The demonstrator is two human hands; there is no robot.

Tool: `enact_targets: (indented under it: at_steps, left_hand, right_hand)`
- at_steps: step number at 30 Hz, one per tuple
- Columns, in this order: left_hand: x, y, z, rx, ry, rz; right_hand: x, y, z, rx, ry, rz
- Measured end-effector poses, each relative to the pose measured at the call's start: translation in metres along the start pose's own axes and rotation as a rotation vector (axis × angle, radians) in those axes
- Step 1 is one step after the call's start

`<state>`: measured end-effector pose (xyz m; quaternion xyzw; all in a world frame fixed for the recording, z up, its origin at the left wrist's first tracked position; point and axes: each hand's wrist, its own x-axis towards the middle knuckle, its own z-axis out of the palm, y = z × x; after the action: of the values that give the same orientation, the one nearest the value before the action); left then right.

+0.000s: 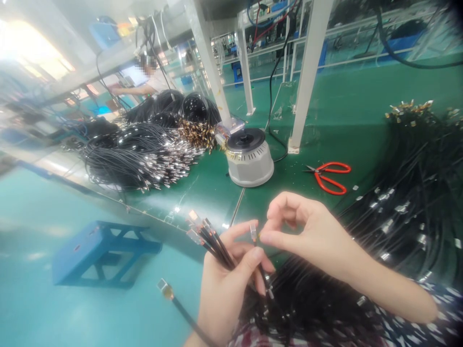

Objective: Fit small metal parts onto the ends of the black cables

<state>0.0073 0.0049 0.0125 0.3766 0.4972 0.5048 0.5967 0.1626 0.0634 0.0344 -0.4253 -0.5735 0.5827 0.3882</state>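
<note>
My left hand is closed round a small bunch of black cables whose metal connector ends point up and to the left. Between its thumb and fingers stands one more cable, with a silver connector at its tip. My right hand is just right of that connector, thumb and index finger pinched together. A tiny yellowish spot shows at those fingertips, too small to name. Another cable end sticks out at the lower left. Many black cables lie under and beside my hands, over my lap.
Red-handled scissors lie on the green tabletop, right of a round grey device with a black top. Bundled cables are heaped at left, more at right. White posts rise behind. A blue stool stands lower left. A person sits farther back.
</note>
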Motion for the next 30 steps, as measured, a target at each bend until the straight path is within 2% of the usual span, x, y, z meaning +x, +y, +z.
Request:
enact_targets:
  at_steps: [21,30]
  left_hand:
    - [-0.001,0.003,0.004,-0.008,-0.013,-0.002]
    - [-0.001,0.0,0.004,0.009,-0.004,0.021]
  right_hand:
    - [0.0,0.002,0.001,0.059,-0.015,0.005]
    - [0.0,0.008,0.011,0.149,0.016,0.005]
